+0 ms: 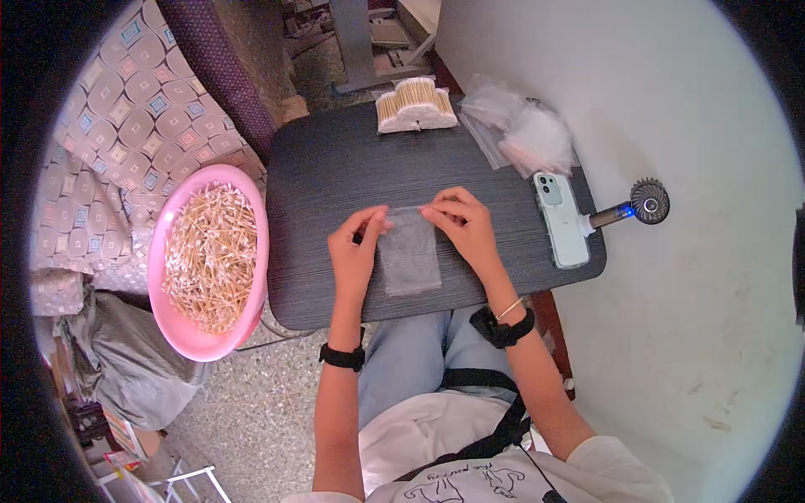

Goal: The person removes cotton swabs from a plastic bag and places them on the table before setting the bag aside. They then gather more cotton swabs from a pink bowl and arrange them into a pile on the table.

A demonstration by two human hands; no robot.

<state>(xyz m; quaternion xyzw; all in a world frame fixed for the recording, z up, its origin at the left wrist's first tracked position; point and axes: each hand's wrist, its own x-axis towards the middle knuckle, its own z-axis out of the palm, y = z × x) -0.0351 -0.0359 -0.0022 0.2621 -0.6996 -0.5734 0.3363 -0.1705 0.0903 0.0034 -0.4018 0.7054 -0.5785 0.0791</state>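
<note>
A small clear plastic bag (411, 256) hangs flat between my two hands over the dark table, its top edge stretched between my fingertips. My left hand (359, 239) pinches the top left corner, fingers closed. The top right corner is pinched between the thumb and fingers of my right hand (461, 225). Nothing shows inside the bag. Beyond my hands, packed cotton swabs (417, 106) stand in a stack at the table's far edge.
A pink basin (262, 243) full of loose cotton swabs stands left of the dark table (323, 159). More clear bags (532, 134) lie at the back right. Near the right edge are a phone (563, 226) and a small fan (648, 201), close to the wall.
</note>
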